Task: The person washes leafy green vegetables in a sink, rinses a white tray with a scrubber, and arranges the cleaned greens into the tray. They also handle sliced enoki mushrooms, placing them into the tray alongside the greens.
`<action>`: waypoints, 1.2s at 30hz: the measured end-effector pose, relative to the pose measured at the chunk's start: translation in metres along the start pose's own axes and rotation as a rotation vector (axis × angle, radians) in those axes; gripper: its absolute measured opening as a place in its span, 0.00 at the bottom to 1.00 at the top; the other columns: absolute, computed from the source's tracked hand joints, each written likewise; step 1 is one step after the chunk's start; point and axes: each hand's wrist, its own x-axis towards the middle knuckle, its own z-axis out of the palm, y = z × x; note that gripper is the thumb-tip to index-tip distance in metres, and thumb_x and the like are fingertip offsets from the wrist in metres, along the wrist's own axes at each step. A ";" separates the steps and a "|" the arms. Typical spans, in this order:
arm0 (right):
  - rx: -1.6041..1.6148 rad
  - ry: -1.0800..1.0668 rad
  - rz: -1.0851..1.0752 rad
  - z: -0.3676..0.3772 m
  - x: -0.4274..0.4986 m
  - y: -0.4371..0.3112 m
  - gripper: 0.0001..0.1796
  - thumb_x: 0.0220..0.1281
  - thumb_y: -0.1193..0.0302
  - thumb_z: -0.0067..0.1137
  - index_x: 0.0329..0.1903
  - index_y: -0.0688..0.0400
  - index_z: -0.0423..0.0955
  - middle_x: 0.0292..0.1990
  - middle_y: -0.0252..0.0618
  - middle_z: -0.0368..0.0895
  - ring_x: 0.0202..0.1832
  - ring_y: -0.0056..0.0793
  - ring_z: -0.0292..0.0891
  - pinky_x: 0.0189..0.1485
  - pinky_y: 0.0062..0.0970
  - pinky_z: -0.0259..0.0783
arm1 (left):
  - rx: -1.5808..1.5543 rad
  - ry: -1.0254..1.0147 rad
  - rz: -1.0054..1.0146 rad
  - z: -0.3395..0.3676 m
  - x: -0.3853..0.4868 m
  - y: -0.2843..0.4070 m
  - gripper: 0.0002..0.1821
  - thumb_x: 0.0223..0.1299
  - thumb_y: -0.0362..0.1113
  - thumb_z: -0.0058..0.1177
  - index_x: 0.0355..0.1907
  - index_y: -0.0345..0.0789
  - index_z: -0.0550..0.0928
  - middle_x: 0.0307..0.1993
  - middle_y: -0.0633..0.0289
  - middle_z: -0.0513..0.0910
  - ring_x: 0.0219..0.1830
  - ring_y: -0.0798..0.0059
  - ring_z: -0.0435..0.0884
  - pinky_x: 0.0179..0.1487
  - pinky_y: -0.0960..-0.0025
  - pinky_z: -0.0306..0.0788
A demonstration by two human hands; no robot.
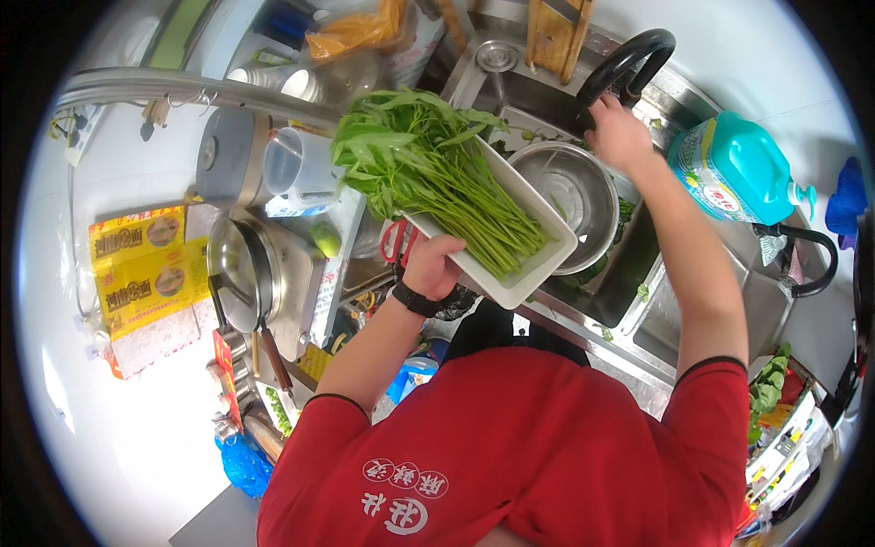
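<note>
My left hand (432, 268) grips a white rectangular tray (543, 263) by its near left side. In the tray lies a bundle of long-stemmed leafy greens (472, 205), stems towards me, leaves hanging over the far left end. My right hand (621, 133) is up at the black faucet (625, 61), fingers closed around its lower part and partly hidden by it. Below, a stainless steel bowl (574, 198) sits in the sink basin (618, 290), close to the tray's right side. Some loose leaves lie around the bowl.
A turquoise detergent jug (738, 171) stands right of the faucet, near a second basin (673, 325). On the left are a clear plastic pitcher (290, 164), a lidded pan (243, 273) and red-handled scissors (393, 241). A wooden rack (554, 41) rises behind the sink.
</note>
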 end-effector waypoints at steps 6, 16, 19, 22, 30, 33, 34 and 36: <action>0.561 0.362 0.182 0.003 -0.123 -0.015 0.31 0.59 0.68 0.69 0.67 0.50 0.75 0.69 0.52 0.71 0.64 0.55 0.75 0.65 0.42 0.75 | -0.007 -0.009 -0.101 0.015 0.015 -0.008 0.34 0.55 0.17 0.48 0.69 0.30 0.71 0.63 0.51 0.79 0.62 0.53 0.81 0.70 0.50 0.73; 0.572 0.526 0.177 0.010 -0.217 -0.045 0.10 0.55 0.80 0.67 0.39 0.53 0.84 0.66 0.53 0.74 0.64 0.55 0.74 0.65 0.43 0.73 | 0.024 -0.164 -0.194 0.051 0.035 -0.041 0.35 0.55 0.18 0.49 0.69 0.32 0.71 0.62 0.55 0.80 0.63 0.57 0.80 0.70 0.53 0.73; 0.503 0.488 0.044 0.008 -0.215 -0.047 0.13 0.49 0.83 0.65 0.37 0.54 0.85 0.67 0.53 0.73 0.67 0.57 0.71 0.69 0.45 0.70 | 0.019 -0.212 -0.246 0.063 0.036 -0.048 0.35 0.55 0.19 0.49 0.70 0.32 0.71 0.62 0.55 0.80 0.64 0.57 0.80 0.69 0.52 0.73; 0.272 0.381 0.116 0.007 -0.211 -0.052 0.10 0.53 0.78 0.62 0.38 0.52 0.85 0.71 0.51 0.69 0.73 0.58 0.63 0.76 0.55 0.57 | 0.027 -0.226 -0.271 0.072 0.035 -0.053 0.35 0.55 0.19 0.49 0.70 0.32 0.71 0.62 0.55 0.80 0.64 0.56 0.80 0.69 0.52 0.74; 0.166 0.293 0.026 0.008 -0.224 -0.062 0.09 0.52 0.72 0.63 0.37 0.48 0.87 0.76 0.48 0.61 0.80 0.60 0.49 0.78 0.72 0.42 | 0.102 -0.215 -0.229 0.078 0.032 -0.056 0.35 0.55 0.19 0.49 0.70 0.34 0.70 0.62 0.55 0.80 0.62 0.56 0.81 0.65 0.49 0.77; 0.153 0.277 -0.024 0.005 -0.234 -0.068 0.12 0.50 0.73 0.65 0.39 0.45 0.88 0.77 0.46 0.60 0.80 0.62 0.48 0.77 0.75 0.40 | 0.099 -0.192 -0.224 0.076 0.030 -0.054 0.35 0.55 0.18 0.48 0.70 0.34 0.70 0.62 0.54 0.80 0.61 0.56 0.82 0.65 0.51 0.78; 0.149 0.273 -0.023 0.005 -0.235 -0.068 0.12 0.50 0.73 0.65 0.38 0.46 0.88 0.77 0.46 0.60 0.80 0.61 0.48 0.77 0.75 0.40 | 0.098 -0.189 -0.226 0.075 0.030 -0.054 0.35 0.55 0.18 0.47 0.70 0.33 0.70 0.61 0.54 0.80 0.61 0.56 0.82 0.65 0.52 0.79; 0.137 0.298 -0.013 0.005 -0.233 -0.069 0.11 0.49 0.73 0.66 0.37 0.46 0.88 0.76 0.45 0.62 0.79 0.60 0.50 0.77 0.74 0.41 | 0.118 -0.203 -0.209 0.075 0.028 -0.054 0.35 0.55 0.18 0.47 0.70 0.33 0.70 0.61 0.54 0.80 0.61 0.56 0.82 0.65 0.51 0.79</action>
